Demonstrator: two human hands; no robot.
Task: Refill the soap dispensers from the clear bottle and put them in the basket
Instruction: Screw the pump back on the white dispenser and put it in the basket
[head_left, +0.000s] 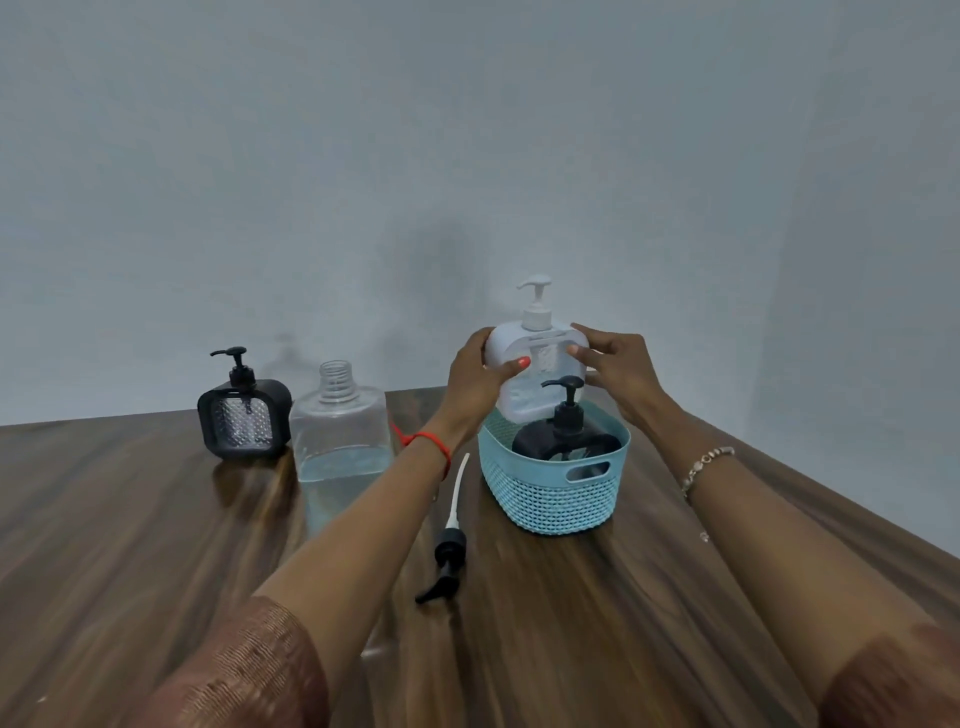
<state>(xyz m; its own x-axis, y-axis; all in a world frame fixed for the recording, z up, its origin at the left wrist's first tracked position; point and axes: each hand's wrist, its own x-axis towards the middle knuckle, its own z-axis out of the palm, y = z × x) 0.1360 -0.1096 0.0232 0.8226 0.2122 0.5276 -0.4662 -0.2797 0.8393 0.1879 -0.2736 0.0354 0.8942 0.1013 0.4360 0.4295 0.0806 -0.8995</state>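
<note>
A white soap dispenser with its pump on hangs upright over the back of the light blue basket. My left hand grips its left side and my right hand grips its right side. Inside the basket stands a black dispenser with its pump on. Another black dispenser stands on the table at the far left. The clear bottle, uncapped and holding some liquid at the bottom, stands between that dispenser and my left forearm.
A loose black pump with a white tube lies on the dark wooden table in front of the basket. A grey wall rises just behind the table's far edge. A red cord shows behind my left wrist.
</note>
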